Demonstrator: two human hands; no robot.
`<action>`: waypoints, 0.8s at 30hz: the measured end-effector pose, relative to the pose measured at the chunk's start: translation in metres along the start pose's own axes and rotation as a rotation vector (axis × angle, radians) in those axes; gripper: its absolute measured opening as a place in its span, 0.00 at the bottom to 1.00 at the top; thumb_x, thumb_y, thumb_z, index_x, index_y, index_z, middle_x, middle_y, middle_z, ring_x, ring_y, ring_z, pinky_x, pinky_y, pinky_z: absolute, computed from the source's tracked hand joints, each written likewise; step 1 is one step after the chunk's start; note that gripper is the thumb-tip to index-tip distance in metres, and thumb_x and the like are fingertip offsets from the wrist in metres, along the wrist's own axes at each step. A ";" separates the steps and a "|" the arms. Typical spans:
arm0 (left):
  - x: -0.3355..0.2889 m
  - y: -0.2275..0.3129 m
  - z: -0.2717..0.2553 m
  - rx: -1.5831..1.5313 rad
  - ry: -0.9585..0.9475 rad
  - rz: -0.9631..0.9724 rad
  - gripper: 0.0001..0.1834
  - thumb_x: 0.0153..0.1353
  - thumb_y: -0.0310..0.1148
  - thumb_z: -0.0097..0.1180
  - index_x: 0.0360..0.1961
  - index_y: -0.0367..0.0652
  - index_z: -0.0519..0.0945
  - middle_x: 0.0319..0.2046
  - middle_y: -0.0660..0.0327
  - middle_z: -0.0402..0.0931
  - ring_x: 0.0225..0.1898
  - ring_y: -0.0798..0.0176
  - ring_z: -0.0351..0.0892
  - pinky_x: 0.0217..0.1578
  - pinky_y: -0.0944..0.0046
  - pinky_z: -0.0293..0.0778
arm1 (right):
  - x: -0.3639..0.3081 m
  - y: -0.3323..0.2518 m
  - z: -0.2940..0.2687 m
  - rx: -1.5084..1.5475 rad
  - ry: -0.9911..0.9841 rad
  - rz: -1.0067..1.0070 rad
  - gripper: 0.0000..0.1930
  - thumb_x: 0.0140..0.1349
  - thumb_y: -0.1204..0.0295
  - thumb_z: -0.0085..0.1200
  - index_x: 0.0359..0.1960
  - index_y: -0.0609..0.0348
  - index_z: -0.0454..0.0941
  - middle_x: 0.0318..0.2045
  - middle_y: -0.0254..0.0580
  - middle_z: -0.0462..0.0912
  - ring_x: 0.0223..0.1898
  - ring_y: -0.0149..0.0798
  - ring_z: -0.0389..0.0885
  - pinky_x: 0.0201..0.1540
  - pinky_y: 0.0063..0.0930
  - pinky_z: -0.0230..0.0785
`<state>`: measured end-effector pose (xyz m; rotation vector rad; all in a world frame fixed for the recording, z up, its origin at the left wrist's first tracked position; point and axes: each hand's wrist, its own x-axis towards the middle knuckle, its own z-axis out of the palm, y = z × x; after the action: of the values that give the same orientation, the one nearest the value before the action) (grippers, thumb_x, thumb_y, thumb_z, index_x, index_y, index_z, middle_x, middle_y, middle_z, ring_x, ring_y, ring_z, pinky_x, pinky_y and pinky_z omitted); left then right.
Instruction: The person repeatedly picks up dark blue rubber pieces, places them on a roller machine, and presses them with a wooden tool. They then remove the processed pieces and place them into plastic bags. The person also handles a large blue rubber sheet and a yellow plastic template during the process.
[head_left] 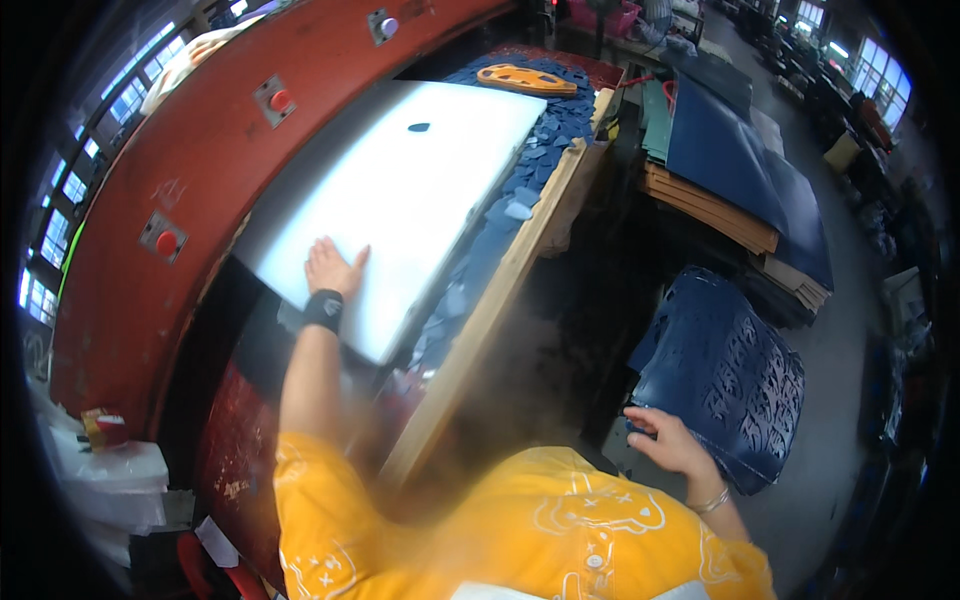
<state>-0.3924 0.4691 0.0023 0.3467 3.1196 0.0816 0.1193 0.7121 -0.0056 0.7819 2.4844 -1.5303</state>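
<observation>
Head view: left hand (333, 268) on white board (400, 200)

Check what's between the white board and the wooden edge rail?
Head view: a strip of blue cut-out scraps lies between the white board and the wooden rail.

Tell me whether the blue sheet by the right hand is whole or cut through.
Cut through: the blue sheet under the right hand shows rows of shaped holes across its surface.

Grey factory floor (850, 330); bright windows (135, 85) left; red machine frame (200, 170)
</observation>
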 end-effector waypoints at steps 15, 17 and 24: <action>0.218 0.272 0.040 -0.178 0.069 0.687 0.36 0.66 0.47 0.50 0.65 0.30 0.61 0.67 0.39 0.56 0.70 0.40 0.52 0.69 0.49 0.49 | 0.183 0.055 -0.199 -0.196 0.109 0.245 0.26 0.61 0.62 0.56 0.61 0.56 0.70 0.57 0.55 0.74 0.58 0.55 0.72 0.61 0.41 0.64; 0.183 0.303 0.027 -0.456 -0.211 0.952 0.34 0.64 0.44 0.50 0.66 0.32 0.63 0.67 0.41 0.58 0.70 0.41 0.53 0.69 0.47 0.48 | 0.205 0.065 -0.246 -0.176 0.103 0.322 0.26 0.62 0.62 0.55 0.61 0.55 0.70 0.57 0.54 0.74 0.58 0.53 0.72 0.61 0.41 0.65; 0.179 0.436 -0.057 -0.696 -0.088 1.059 0.33 0.64 0.47 0.52 0.62 0.32 0.67 0.65 0.47 0.63 0.70 0.49 0.55 0.67 0.50 0.50 | 0.230 0.173 -0.420 0.805 0.756 0.313 0.20 0.67 0.67 0.51 0.58 0.59 0.72 0.50 0.43 0.80 0.50 0.41 0.79 0.55 0.33 0.72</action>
<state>-0.4717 0.9301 0.0826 1.7543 2.2239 1.0263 0.0732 1.2187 -0.0244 2.0720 1.8341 -2.4274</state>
